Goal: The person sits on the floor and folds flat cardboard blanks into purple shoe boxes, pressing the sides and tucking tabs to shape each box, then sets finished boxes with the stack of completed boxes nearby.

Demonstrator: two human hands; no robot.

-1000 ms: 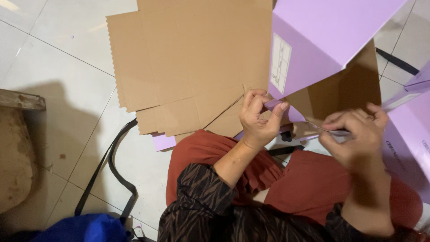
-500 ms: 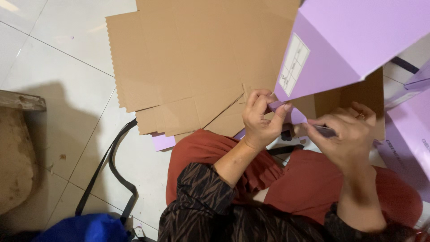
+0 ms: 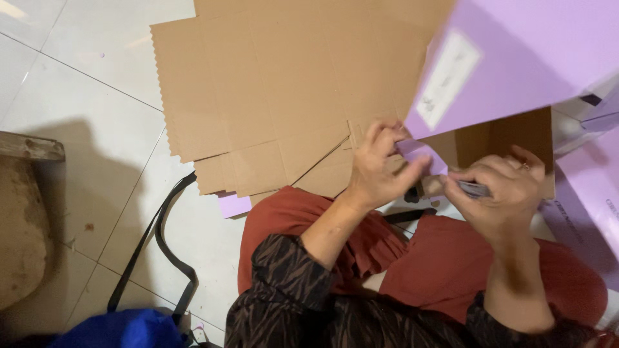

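Observation:
A lilac cardboard box (image 3: 516,58) with a white label is tilted up over my lap, its brown inside (image 3: 503,138) facing me. My left hand (image 3: 380,167) pinches a lilac flap at the box's lower left corner. My right hand (image 3: 500,193) grips the lower edge of the box near a small grey-blue piece; I cannot tell what that piece is. Both hands are above my red trousers (image 3: 445,264).
Flat brown cardboard sheets (image 3: 271,96) are stacked on the white tiled floor (image 3: 77,116), over a lilac sheet (image 3: 233,205). More lilac boxes (image 3: 590,193) lie at the right. A black strap (image 3: 161,238), a blue bag (image 3: 122,330) and a worn wooden item (image 3: 22,212) lie to the left.
The lilac box has swung up and toward the camera, filling more of the upper right. My hands stay on its lower edge and have shifted slightly left.

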